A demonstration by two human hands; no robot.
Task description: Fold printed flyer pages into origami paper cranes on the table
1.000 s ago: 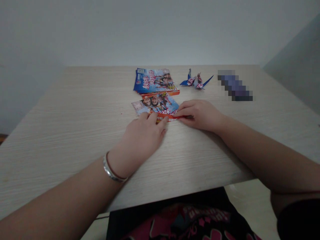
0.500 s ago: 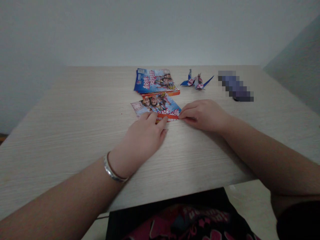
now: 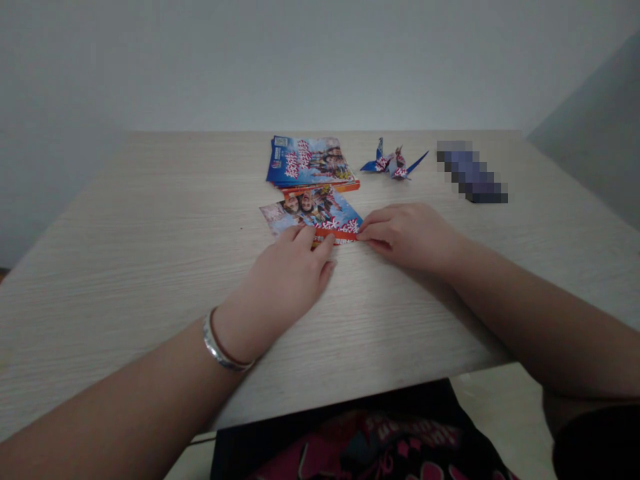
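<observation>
A colourful printed paper sheet (image 3: 313, 212) lies flat on the wooden table (image 3: 150, 220) in front of me. My left hand (image 3: 285, 277) rests palm down with its fingertips pressing the sheet's near edge; a silver bracelet circles that wrist. My right hand (image 3: 407, 233) lies to the right, fingers curled together, pinching the sheet's near right corner against the table.
A stack of similar printed sheets (image 3: 307, 163) lies just behind the single sheet. A folded paper crane (image 3: 394, 162) stands to the right of the stack. Further right is a blurred dark object (image 3: 473, 175). The table's near edge runs just in front of my lap.
My right hand has slid a little to the right along the sheet's near edge, to its corner. The left hand has stayed in place.
</observation>
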